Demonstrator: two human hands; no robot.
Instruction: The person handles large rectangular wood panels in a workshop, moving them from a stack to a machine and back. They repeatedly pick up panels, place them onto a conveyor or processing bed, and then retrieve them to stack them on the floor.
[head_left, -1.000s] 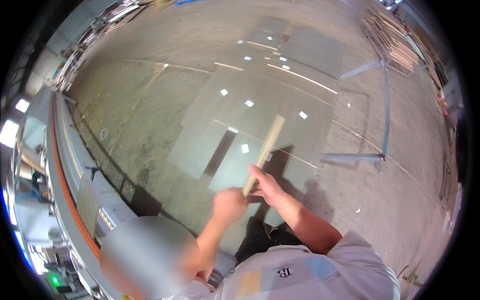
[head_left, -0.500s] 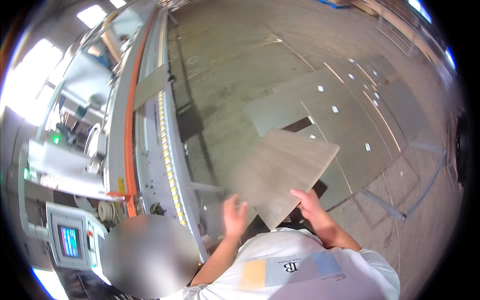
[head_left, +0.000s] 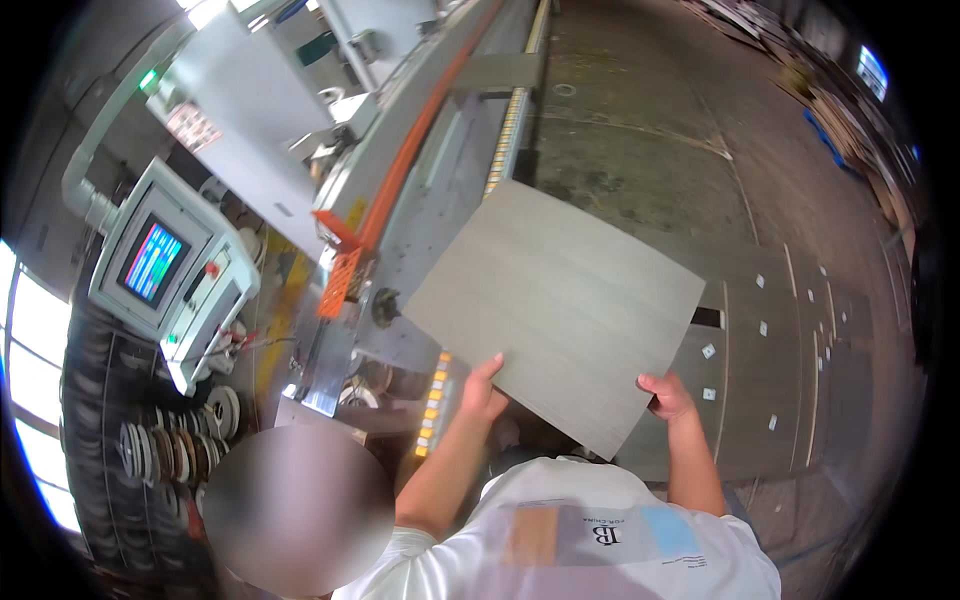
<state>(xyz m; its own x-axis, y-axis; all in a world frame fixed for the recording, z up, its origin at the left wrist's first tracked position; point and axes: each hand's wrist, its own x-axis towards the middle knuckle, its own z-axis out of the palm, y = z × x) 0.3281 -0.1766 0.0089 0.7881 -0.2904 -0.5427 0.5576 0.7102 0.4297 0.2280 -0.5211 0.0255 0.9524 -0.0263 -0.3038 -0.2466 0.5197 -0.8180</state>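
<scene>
A flat, grey-brown wood-grain board (head_left: 560,310) is held out in front of my body, tilted at an angle. My left hand (head_left: 484,390) grips its near left edge, thumb on the top face and fingers mostly hidden beneath. At the right edge, near the lower right corner, my right hand (head_left: 668,395) holds the board the same way. The board's far left part overlaps the view of the long machine bed (head_left: 440,160), and whether they touch I cannot tell.
A control panel (head_left: 165,255) with a lit screen stands to the left, above stacked rolls of edge banding (head_left: 165,450). An orange rail (head_left: 425,135) and a yellow-and-white roller track (head_left: 433,405) line the machine. Labelled panels (head_left: 740,370) lie on the floor at right.
My view has turned left toward the machine. The board has swung round to the machine side, and my left hand, free before, has taken hold of its edge. My right hand keeps its grip.
</scene>
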